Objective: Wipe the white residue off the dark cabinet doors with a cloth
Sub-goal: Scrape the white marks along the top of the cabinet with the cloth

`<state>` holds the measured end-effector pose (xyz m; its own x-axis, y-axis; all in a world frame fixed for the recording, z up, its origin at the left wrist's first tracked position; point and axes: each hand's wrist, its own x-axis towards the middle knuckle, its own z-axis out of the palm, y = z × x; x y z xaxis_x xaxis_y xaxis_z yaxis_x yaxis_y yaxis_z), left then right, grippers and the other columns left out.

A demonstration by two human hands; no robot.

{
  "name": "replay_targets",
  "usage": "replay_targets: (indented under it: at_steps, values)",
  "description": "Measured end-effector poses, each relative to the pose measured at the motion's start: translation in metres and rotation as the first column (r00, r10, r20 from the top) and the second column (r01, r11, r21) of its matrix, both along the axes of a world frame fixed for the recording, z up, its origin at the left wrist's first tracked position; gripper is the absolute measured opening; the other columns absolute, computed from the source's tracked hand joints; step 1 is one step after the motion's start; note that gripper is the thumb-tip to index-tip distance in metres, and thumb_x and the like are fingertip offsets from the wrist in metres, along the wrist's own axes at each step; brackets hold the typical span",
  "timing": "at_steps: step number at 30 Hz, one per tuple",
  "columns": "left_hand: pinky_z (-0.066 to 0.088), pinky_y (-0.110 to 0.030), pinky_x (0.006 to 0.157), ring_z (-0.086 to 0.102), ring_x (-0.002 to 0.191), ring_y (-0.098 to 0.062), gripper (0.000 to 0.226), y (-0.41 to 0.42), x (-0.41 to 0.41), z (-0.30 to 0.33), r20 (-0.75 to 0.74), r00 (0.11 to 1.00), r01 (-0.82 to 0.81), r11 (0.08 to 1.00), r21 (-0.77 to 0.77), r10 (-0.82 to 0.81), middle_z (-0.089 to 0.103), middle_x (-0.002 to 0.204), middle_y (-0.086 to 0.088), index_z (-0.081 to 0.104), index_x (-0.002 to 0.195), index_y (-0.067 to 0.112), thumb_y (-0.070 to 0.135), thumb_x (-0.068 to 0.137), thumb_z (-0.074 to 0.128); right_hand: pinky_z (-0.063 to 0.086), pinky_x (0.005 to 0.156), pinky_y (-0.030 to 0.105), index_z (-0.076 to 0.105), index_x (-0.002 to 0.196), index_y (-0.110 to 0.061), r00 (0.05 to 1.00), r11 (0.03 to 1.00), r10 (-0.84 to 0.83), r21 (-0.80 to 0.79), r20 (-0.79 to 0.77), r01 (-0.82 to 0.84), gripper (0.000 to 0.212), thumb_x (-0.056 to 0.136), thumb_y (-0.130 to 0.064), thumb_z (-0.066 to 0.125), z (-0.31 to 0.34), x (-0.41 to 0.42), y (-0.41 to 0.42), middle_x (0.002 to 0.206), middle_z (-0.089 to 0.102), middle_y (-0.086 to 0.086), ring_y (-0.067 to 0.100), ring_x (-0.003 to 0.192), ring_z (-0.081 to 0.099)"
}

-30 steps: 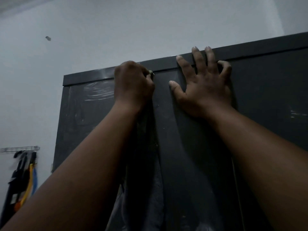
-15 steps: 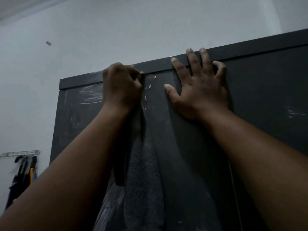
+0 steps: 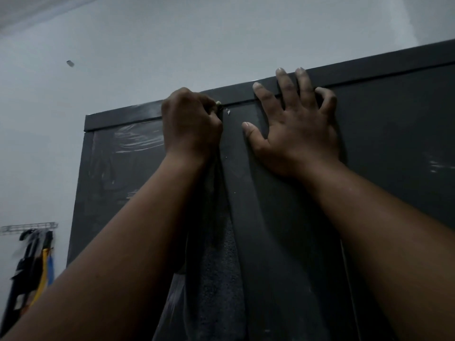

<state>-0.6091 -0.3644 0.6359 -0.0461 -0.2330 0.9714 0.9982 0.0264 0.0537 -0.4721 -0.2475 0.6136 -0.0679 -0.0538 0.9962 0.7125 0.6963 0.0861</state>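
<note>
Left hand: left hand [image 3: 190, 126] up high at the cabinet's top edge, fingers curled tight into a fist around a dark grey cloth [image 3: 219, 279], knuckles against the seam under the top rail.
Cloth: bunched inside that fist, the rest hangs straight down the door front below the wrist, textured like towelling, partly behind the left forearm.
Right hand: right hand [image 3: 298, 129] is spread flat on the door just beside the other, fingers straight and fanned, thumb out to the side, three fingertips reaching over the top rail [image 3: 394, 65]; it holds nothing.
Cabinet doors: dark cabinet doors [image 3: 394, 143] fill the right and middle of the view, seen from below, tall and near-black.
Residue, left: white residue [image 3: 138, 139] in curved smears on the left door panel, just left of the fist, with fainter marks lower down.
Residue, centre: a few small white flecks [image 3: 228, 112] right by the fist's knuckles, and tiny specks down the strip between the hands.
Residue, right: short white streaks [image 3: 437, 166] near the right edge of the view.
Room: pale wall [image 3: 221, 40] behind and above the cabinet, a small dark mark [image 3: 70, 63] on it at upper left.
Far left: a wire rack [image 3: 29, 227] on the wall, low down, with dark items plus something yellow and blue [image 3: 45, 269] hanging from it; too blurred to name.
</note>
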Motion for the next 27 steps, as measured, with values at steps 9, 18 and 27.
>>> replay_targets:
  at_steps: [9, 18, 27]
  values:
    - [0.037, -0.019, 0.064, 0.058, 0.071, -0.015, 0.016, -0.006, -0.007, -0.007, -0.265, 0.964, -0.042, 0.988, -0.148, 0.001, 0.063, 0.081, -0.002, 0.085, 0.096, 0.020, 0.014, 0.084, 0.076, 0.010, 0.120, 0.056, 0.024, 0.159, -0.038, 1.000, 1.000, -0.012, 0.007, 0.007, 0.011, 0.075, 0.092, -0.072, 0.027, 0.000, 0.000, 0.000, 0.172, 0.009, 0.004, 0.030, 0.158, 0.000]
    - [0.038, -0.015, 0.065, 0.059, 0.071, -0.015, 0.017, -0.003, -0.007, -0.009, -0.186, 0.982, 0.022, 0.995, -0.102, -0.041, 0.063, 0.080, -0.001, 0.086, 0.096, 0.020, 0.010, 0.084, 0.077, 0.008, 0.121, 0.054, 0.023, 0.159, -0.039, 1.000, 1.000, -0.003, 0.001, 0.006, 0.003, 0.076, 0.091, -0.072, 0.027, -0.002, 0.001, 0.000, 0.172, 0.008, 0.003, 0.029, 0.158, -0.002]
    - [0.040, -0.019, 0.067, 0.059, 0.069, -0.016, 0.009, -0.021, -0.032, -0.030, -0.384, 0.923, -0.062, 0.978, -0.198, -0.019, 0.070, 0.082, -0.008, 0.084, 0.098, 0.011, 0.013, 0.090, 0.080, 0.008, 0.122, 0.055, 0.023, 0.159, -0.039, 1.000, 1.000, -0.016, 0.000, 0.005, 0.016, 0.075, 0.092, -0.071, 0.028, -0.002, 0.000, 0.001, 0.172, 0.007, 0.003, 0.029, 0.159, -0.002]
